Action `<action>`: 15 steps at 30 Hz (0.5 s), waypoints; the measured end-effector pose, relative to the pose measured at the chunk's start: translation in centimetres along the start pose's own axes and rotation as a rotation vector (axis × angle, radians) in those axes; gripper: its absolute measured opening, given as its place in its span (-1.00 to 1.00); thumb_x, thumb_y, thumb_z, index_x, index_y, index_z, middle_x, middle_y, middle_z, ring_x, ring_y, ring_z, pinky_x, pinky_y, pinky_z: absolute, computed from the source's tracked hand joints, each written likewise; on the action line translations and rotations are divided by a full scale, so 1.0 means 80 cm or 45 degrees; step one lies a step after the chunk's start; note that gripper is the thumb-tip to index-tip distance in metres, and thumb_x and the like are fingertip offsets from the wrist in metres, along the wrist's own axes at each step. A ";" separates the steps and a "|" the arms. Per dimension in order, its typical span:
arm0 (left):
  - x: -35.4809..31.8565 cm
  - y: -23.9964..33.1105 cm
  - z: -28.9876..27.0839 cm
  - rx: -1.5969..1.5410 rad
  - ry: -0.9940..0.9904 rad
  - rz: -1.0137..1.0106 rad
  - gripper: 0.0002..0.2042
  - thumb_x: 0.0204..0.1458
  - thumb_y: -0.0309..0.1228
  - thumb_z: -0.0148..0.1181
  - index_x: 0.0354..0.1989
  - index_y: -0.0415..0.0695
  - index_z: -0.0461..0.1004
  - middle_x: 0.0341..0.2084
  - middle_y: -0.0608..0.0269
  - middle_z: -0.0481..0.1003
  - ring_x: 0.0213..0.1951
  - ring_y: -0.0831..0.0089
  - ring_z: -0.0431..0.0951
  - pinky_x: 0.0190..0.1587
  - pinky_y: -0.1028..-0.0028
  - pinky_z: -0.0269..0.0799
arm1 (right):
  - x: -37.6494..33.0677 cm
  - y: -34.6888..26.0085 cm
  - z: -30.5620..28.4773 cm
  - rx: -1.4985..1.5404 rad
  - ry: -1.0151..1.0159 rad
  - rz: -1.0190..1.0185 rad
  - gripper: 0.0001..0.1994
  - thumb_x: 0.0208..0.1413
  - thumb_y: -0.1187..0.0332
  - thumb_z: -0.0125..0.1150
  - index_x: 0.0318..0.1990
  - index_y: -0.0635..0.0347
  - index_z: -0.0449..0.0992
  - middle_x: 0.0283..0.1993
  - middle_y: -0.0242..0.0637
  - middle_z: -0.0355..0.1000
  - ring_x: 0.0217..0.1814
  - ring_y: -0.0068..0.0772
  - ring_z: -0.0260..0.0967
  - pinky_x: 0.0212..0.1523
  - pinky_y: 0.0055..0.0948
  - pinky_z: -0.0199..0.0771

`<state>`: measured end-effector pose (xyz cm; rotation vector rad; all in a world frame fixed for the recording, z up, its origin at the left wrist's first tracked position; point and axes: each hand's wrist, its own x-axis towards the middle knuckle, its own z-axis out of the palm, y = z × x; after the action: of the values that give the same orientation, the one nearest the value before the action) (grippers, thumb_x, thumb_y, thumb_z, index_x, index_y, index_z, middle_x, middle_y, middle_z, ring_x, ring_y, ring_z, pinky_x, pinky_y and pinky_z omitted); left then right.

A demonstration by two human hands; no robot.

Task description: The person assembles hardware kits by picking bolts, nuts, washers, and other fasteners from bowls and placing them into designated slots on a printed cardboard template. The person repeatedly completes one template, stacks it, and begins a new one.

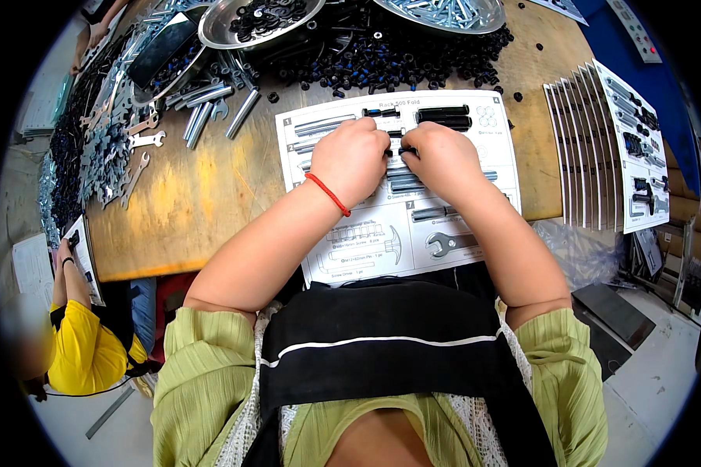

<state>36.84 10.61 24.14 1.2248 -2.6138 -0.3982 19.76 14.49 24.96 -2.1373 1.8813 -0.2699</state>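
Note:
My left hand (352,159), a red cord round its wrist, is closed over the middle of a white printed card (294,175). Its fingertips pinch a small black fastener, mostly hidden. Opposite it, my right hand (444,159) has thumb and fingers pinched on a black bolt (406,150). Another black bolt (382,112) lies on the card just beyond my fingers. Two black tubes (444,117) lie at its upper right. Silver rods (406,181) show between and beneath my hands. A grey wrench shape (449,244) is near the lower edge; printed or real, I cannot tell.
Metal bowls (210,27) of black and silver parts stand at the back, before a heap of black fasteners (413,66). Wrenches (109,152) and silver tubes (201,121) are piled left. Several filled cards (631,148) stand at right. A person in yellow (93,350) is at left.

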 end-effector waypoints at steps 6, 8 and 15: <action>-0.001 0.004 0.000 0.040 -0.010 -0.054 -0.88 -0.07 -0.39 0.22 -0.39 -0.09 0.62 -0.38 0.21 0.51 -0.22 0.22 0.55 -0.18 0.27 0.51 | 0.004 -0.006 0.011 -0.003 0.010 -0.036 -0.88 0.00 0.33 0.27 -0.30 0.09 0.63 -0.28 -0.28 0.51 -0.20 -0.18 0.50 -0.20 -0.22 0.51; -0.003 0.005 -0.002 -0.009 0.015 -0.073 -0.87 -0.06 -0.37 0.24 -0.35 -0.09 0.62 -0.37 0.20 0.51 -0.22 0.22 0.55 -0.19 0.27 0.51 | 0.002 -0.007 0.010 0.003 0.014 -0.042 -0.87 0.00 0.33 0.27 -0.29 0.08 0.63 -0.28 -0.28 0.51 -0.21 -0.18 0.50 -0.21 -0.23 0.50; 0.020 -0.056 -0.045 0.002 0.254 -0.106 -0.85 -0.03 -0.36 0.26 -0.27 0.00 0.63 -0.31 0.25 0.51 -0.16 0.26 0.54 -0.12 0.29 0.50 | 0.025 0.013 -0.019 0.039 0.182 0.025 -0.79 0.07 0.31 0.21 -0.13 0.03 0.61 -0.18 -0.27 0.50 -0.13 -0.18 0.50 -0.13 -0.22 0.52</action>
<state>40.14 6.11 26.14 1.3050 -2.4028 -0.2733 18.61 12.24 25.93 -2.1295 1.9602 -0.4549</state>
